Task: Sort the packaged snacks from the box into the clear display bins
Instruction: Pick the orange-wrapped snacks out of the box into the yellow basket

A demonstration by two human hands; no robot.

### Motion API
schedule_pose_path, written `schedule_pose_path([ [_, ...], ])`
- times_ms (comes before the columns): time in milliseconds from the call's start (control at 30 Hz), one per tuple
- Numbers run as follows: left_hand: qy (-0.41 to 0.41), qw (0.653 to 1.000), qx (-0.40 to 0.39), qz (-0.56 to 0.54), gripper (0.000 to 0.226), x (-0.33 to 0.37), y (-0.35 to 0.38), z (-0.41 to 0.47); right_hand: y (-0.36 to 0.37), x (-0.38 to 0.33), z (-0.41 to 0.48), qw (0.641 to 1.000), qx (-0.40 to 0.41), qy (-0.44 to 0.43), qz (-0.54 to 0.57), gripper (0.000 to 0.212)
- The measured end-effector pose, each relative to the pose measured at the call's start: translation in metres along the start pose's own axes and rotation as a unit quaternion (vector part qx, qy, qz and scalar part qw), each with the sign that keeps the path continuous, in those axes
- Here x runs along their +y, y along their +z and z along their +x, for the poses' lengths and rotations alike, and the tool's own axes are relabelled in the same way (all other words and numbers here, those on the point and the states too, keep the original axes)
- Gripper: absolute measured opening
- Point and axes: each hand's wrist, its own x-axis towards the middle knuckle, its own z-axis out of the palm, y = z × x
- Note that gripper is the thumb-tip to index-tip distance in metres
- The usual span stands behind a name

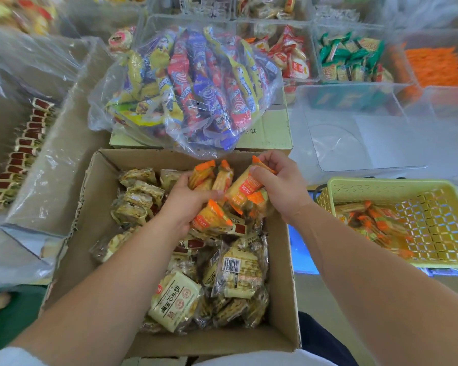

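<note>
An open cardboard box [72, 260] in front of me holds several pale yellow snack packs [175, 299] and darker wrapped ones. Over its far end, my left hand [185, 202] grips a bunch of orange-and-yellow snack packets [212, 178]. My right hand [280, 186] pinches one more orange packet [245, 187] right beside that bunch. An empty clear display bin [360, 143] stands to the right beyond the box.
A clear bag of purple, red and yellow snacks [191, 85] lies on a carton behind the box. A yellow basket [397, 188] with orange packets sits at right. Filled clear bins line the back; a plastic-lined box of red-labelled packs [19, 154] is at left.
</note>
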Motion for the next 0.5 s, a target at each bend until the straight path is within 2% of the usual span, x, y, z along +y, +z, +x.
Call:
schedule_pose_path([
  [67, 0.039, 0.999, 0.020, 0.011, 0.079, 0.007, 0.006, -0.022, -0.001, -0.006, -0.004, 0.999, 0.000, 0.017, 0.036, 0.017],
  [167, 0.073, 0.996, 0.044, -0.037, 0.065, 0.013, 0.017, -0.054, -0.013, -0.012, -0.012, 0.988, 0.016, 0.050, 0.146, 0.016],
  [267, 0.086, 0.988, 0.053, -0.118, 0.068, 0.008, 0.031, -0.087, -0.042, -0.011, -0.025, 0.969, -0.001, 0.071, 0.235, 0.007],
  [333, 0.094, 0.980, 0.064, -0.165, 0.070, 0.000, 0.046, -0.108, -0.074, -0.006, -0.031, 0.955, -0.016, 0.093, 0.280, 0.008],
  [433, 0.085, 0.972, 0.100, -0.196, 0.075, -0.016, 0.083, -0.130, -0.137, 0.004, -0.032, 0.942, -0.039, 0.135, 0.304, 0.031],
  [500, 0.096, 0.968, 0.113, -0.202, 0.074, -0.024, 0.112, -0.139, -0.186, 0.014, -0.031, 0.950, -0.033, 0.126, 0.283, 0.024],
])
